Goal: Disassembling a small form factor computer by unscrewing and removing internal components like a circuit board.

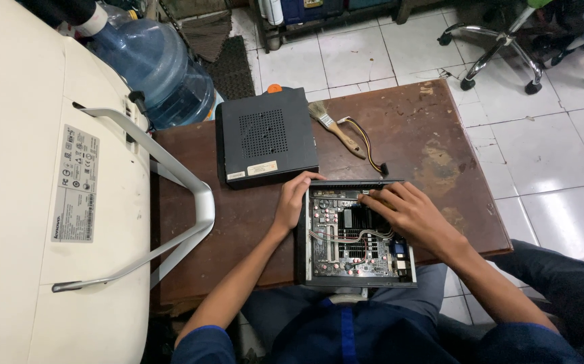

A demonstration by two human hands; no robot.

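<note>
Two bare hands work on an open computer case (356, 236) on a brown table (433, 141). Left hand (294, 199) grips its corner; right hand (406, 210) rests open-fingered on the circuit board (346, 243).

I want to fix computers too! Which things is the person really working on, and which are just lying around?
Being worked on:
- open small computer, circuit board showing
- left hand steadying its left edge
- right hand reaching inside

Just lying about:
- black cover
- paintbrush
- loose cable
- white monitor lying face down
- blue water jug
- office chair
</note>
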